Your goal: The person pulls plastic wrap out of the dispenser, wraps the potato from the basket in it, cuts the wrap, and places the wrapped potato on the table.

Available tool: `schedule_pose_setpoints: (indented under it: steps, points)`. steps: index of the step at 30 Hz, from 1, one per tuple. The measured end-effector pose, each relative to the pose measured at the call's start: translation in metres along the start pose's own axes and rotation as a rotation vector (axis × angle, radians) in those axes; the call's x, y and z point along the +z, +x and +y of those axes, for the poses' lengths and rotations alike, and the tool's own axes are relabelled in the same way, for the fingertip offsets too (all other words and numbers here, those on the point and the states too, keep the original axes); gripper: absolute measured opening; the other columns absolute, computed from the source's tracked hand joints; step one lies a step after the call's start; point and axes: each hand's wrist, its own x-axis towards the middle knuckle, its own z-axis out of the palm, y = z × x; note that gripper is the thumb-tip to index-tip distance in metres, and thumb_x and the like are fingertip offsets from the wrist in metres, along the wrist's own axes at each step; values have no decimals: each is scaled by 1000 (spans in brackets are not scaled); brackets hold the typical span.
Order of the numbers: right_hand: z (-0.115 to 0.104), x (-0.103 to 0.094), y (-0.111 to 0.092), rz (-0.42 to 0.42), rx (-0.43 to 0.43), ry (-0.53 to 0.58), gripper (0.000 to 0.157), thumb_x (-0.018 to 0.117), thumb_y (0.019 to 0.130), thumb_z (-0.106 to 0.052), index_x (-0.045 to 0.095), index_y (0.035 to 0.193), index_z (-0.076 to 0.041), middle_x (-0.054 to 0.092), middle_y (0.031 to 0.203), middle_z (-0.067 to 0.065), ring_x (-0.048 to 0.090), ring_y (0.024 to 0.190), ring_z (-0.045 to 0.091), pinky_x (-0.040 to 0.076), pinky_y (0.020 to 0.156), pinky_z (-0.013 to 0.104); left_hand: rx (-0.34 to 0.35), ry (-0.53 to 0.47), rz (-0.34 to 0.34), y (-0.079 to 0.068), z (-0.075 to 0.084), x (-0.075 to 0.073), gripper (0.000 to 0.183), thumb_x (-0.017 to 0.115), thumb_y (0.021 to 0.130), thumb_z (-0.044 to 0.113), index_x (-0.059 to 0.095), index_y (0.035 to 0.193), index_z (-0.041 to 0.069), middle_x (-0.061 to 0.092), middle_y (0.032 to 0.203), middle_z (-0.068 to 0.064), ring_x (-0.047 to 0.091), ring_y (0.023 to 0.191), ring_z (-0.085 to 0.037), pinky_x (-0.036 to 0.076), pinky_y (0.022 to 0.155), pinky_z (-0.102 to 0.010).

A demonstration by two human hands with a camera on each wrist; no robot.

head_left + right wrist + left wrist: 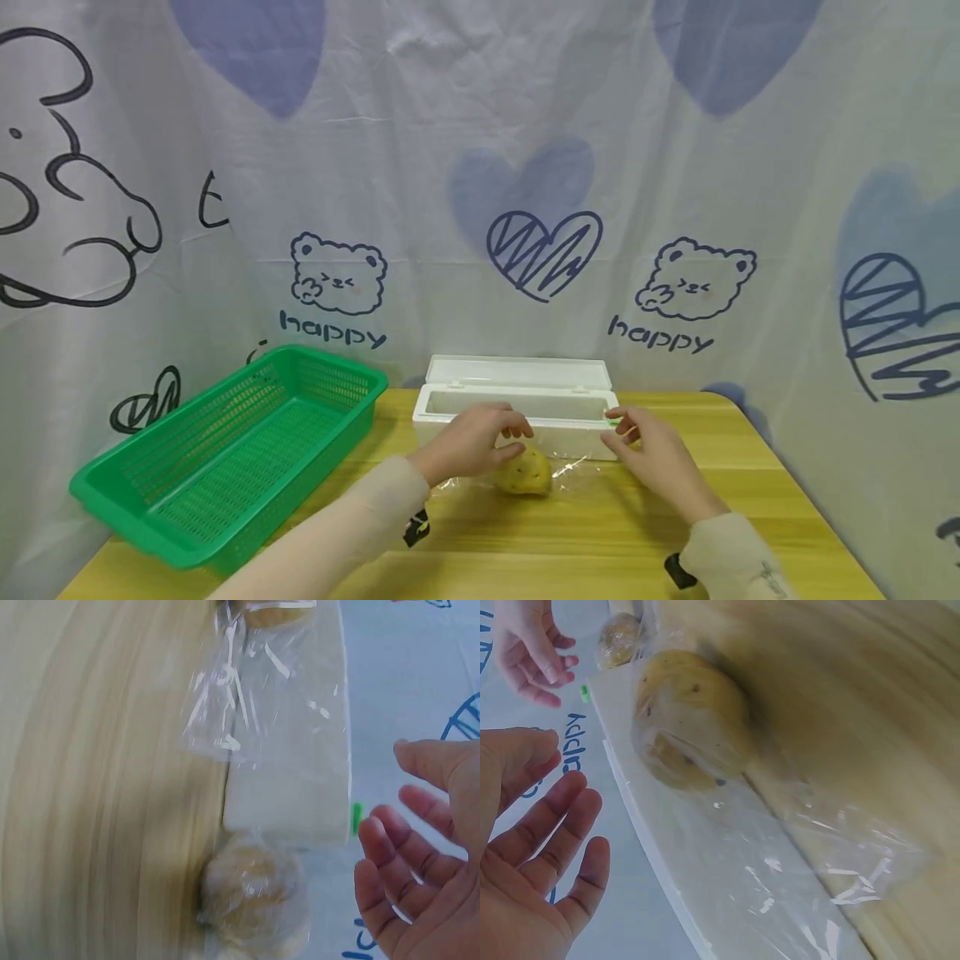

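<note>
A yellow potato (525, 472) with dark specks sits on the table in front of a long white cling film box (517, 433), whose lid (517, 372) stands raised. Clear plastic film (855, 877) spreads around the potato, part of it lying over its skin. My left hand (480, 435) hovers just above and left of the potato, fingers loosely bent and holding nothing. Near the box's right end is my right hand (654, 457), fingers apart and empty, close to a small green tab (356, 818). A second potato, wrapped in film (255, 892), lies past that end, hidden in the head view.
On the left of the wooden table (480, 558) stands a large green perforated plastic basket (225, 467). A white curtain (465, 100) with hearts and bears hangs behind and at both sides.
</note>
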Motion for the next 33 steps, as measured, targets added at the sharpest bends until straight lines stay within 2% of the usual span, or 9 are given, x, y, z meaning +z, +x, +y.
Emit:
schedule_pose_setpoints:
  steps: [2, 5, 11, 14, 17, 23, 33]
  points:
    - [4, -3, 1, -1, 40, -30, 40, 76, 101, -26, 67, 134, -4, 70, 106, 7, 68, 94, 19, 56, 82, 38, -5, -10, -4, 8, 1, 0, 18, 74, 102, 18, 78, 119, 11, 77, 109, -2, 73, 102, -20, 60, 91, -30]
    - [8, -3, 4, -13, 76, -68, 48, 77, 101, -29, 64, 138, -3, 70, 107, 9, 65, 91, 20, 55, 81, 39, -17, -14, -2, 20, 2, 2, 18, 74, 103, 18, 78, 118, 11, 78, 107, -1, 73, 101, -18, 60, 90, -28]
    - [10, 1, 11, -47, 100, -167, 63, 77, 99, -41, 60, 142, 2, 72, 115, 18, 69, 99, 29, 59, 89, 53, -47, -2, 13, 43, 3, 11, 15, 75, 102, 19, 79, 116, 14, 78, 104, 0, 73, 96, -15, 58, 83, -24]
    - [11, 4, 16, -46, 91, -207, 66, 77, 99, -43, 60, 142, 4, 73, 117, 21, 70, 103, 33, 58, 92, 57, -58, 2, 14, 54, 6, 15, 14, 74, 103, 20, 79, 114, 14, 78, 103, 0, 72, 95, -14, 58, 82, -23]
    - [13, 7, 19, -39, 74, -235, 62, 78, 98, -43, 64, 138, 4, 74, 114, 20, 70, 101, 32, 59, 91, 56, -66, 0, 10, 64, 8, 19, 14, 74, 103, 21, 80, 114, 14, 78, 102, 1, 70, 92, -11, 57, 81, -22]
    - [17, 10, 22, -27, 33, -252, 49, 82, 96, -35, 69, 125, 1, 72, 99, 12, 66, 85, 24, 58, 78, 48, -61, -5, 10, 83, 15, 27, 16, 73, 103, 20, 80, 114, 11, 79, 99, 1, 66, 84, -7, 55, 77, -20]
    - [22, 12, 25, -21, 38, -234, 46, 84, 95, -32, 69, 123, 2, 68, 87, 8, 59, 75, 20, 54, 69, 41, -90, 37, 9, 109, 28, 46, 14, 75, 102, 22, 81, 113, 16, 79, 97, 2, 66, 82, -8, 54, 74, -20]
